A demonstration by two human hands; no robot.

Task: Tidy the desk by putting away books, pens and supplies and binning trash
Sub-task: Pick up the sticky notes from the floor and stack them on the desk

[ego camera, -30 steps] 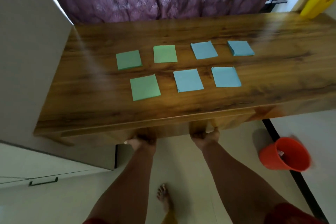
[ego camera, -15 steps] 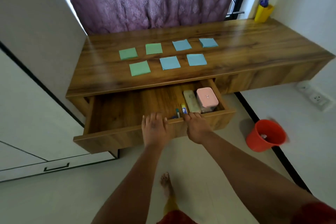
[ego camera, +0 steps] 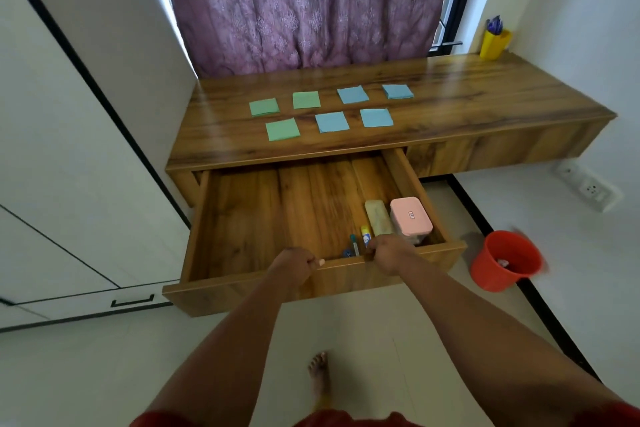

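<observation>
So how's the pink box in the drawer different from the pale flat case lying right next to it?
The pink rounded-lid plastic box is taller and wider; the pale beige flat case is lower, narrower and longer. The box has a small label on its lid; the case looks plain. Both lie side by side in the open wooden drawer's right front corner.

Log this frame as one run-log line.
phase: drawer open | left hand grips front edge | right hand grips front edge | sticky notes on desk
</observation>
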